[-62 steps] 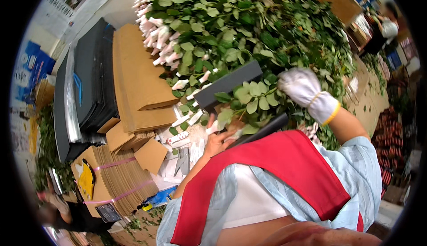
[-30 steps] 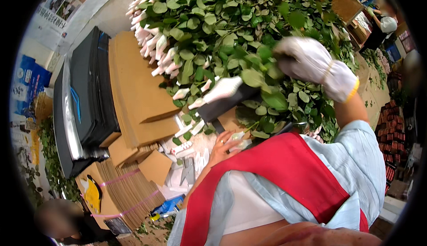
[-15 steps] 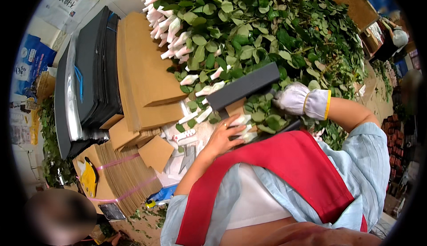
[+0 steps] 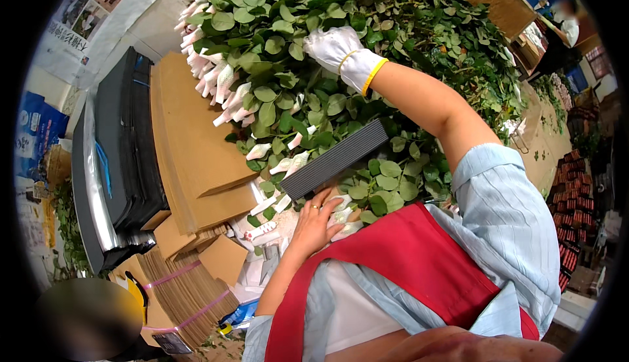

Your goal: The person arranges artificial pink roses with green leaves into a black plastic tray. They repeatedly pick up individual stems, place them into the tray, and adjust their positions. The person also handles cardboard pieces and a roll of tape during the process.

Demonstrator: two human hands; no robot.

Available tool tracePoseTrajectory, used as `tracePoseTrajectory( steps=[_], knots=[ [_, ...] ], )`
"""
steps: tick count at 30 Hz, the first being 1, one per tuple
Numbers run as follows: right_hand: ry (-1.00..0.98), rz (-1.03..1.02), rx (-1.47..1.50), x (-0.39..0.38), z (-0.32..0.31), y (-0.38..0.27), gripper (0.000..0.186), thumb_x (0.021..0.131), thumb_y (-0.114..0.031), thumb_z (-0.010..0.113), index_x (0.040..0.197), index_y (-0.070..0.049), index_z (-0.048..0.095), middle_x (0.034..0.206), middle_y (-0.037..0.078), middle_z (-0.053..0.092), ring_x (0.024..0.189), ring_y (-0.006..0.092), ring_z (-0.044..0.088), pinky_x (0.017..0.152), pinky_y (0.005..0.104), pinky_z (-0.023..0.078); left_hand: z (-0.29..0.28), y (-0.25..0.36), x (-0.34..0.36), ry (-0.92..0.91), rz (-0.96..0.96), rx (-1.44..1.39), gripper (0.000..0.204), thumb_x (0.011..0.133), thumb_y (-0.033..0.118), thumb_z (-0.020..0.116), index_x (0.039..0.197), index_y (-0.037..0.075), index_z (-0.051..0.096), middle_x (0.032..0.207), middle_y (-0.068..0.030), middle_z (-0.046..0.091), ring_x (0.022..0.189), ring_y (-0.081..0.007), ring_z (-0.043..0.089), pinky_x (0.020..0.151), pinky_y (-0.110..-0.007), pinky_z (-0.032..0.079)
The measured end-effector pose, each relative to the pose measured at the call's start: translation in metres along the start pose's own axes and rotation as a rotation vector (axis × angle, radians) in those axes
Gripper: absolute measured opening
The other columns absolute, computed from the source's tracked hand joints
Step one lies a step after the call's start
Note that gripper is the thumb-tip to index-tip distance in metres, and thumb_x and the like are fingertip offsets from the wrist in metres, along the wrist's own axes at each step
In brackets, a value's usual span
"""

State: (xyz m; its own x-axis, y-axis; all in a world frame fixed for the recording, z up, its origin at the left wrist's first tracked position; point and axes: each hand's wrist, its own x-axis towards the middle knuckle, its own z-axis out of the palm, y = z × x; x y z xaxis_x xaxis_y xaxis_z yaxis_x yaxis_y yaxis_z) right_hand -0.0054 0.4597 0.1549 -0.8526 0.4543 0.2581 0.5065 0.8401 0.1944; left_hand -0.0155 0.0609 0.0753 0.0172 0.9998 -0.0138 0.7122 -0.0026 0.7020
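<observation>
My bare left hand [image 4: 316,226], a ring on one finger, lies with fingers spread against several white-netted flower heads [image 4: 342,212] close to my apron. Their leafy stems [image 4: 390,188] run off to the right. Just beyond that hand, a long dark grey ridged block [image 4: 337,157] rests slantwise over the flowers. My right hand [image 4: 333,46], in a white glove with a yellow cuff edge, reaches over the big heap of leafy, rose-like stems [image 4: 406,41]. Its fingers look stretched out above the leaves, fingertips partly lost among them; nothing shows in it.
White-netted flower heads [image 4: 216,77] line the heap's left end. Brown cardboard sheets [image 4: 187,133] and dark sheets [image 4: 134,146] stand at left, above a strapped cardboard bundle [image 4: 187,286]. A grey metal tool [image 4: 268,264] lies nearby. Another person [image 4: 567,28] is at far right.
My right hand has left the near stems beside the dark block and swung up and left over the heap. The block has tipped, showing its ridged face. My left hand stays by the near flower heads.
</observation>
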Motion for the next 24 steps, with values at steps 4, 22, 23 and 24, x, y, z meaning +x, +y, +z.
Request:
tracePoseTrajectory(
  steps=[4, 22, 23, 24],
  knots=[
    [-0.021, -0.067, 0.209, -0.006, -0.022, -0.003, 0.029, 0.099, -0.015, 0.049, 0.127, -0.019, 0.057, 0.131, 0.012, 0.06, 0.106, 0.0352, 0.069, 0.084, 0.0481, 0.058, 0.003, -0.006, 0.002, -0.009, 0.048, -0.022, 0.068, 0.077, 0.018, 0.082, 0.139, 0.015, 0.054, 0.153, -0.0133, 0.043, 0.131, -0.0378, 0.047, 0.111, -0.048, 0.037],
    [-0.497, -0.092, 0.178, -0.228, -0.136, -0.007, 0.053, 0.081, -0.019, 0.073, 0.133, -0.018, 0.063, 0.107, 0.016, 0.073, 0.097, 0.0366, 0.071, 0.087, 0.0473, 0.058, 0.021, -0.029, 0.011, 0.014, 0.122, 0.105, 0.052, 0.079, 0.025, 0.079, 0.128, 0.021, 0.062, 0.155, -0.0112, 0.043, 0.132, -0.0423, 0.043, 0.111, -0.052, 0.038],
    [-0.484, -0.025, 0.195, -0.243, -0.126, -0.007, 0.053, 0.08, -0.02, 0.075, 0.132, -0.019, 0.064, 0.109, 0.015, 0.073, 0.099, 0.0369, 0.071, 0.087, 0.0476, 0.057, 0.023, -0.033, 0.012, 0.053, 0.157, 0.083, 0.054, 0.077, 0.026, 0.082, 0.127, 0.019, 0.063, 0.152, -0.0118, 0.046, 0.129, -0.0418, 0.047, 0.109, -0.052, 0.039],
    [-0.709, 0.152, 0.236, -0.256, -0.118, -0.003, 0.051, 0.08, -0.021, 0.076, 0.13, -0.019, 0.065, 0.109, 0.014, 0.073, 0.103, 0.0364, 0.07, 0.089, 0.048, 0.056, 0.026, -0.036, 0.013, 0.128, 0.229, 0.088, 0.055, 0.075, 0.026, 0.084, 0.125, 0.017, 0.064, 0.148, -0.012, 0.05, 0.125, -0.0413, 0.051, 0.107, -0.051, 0.04]
  ],
)
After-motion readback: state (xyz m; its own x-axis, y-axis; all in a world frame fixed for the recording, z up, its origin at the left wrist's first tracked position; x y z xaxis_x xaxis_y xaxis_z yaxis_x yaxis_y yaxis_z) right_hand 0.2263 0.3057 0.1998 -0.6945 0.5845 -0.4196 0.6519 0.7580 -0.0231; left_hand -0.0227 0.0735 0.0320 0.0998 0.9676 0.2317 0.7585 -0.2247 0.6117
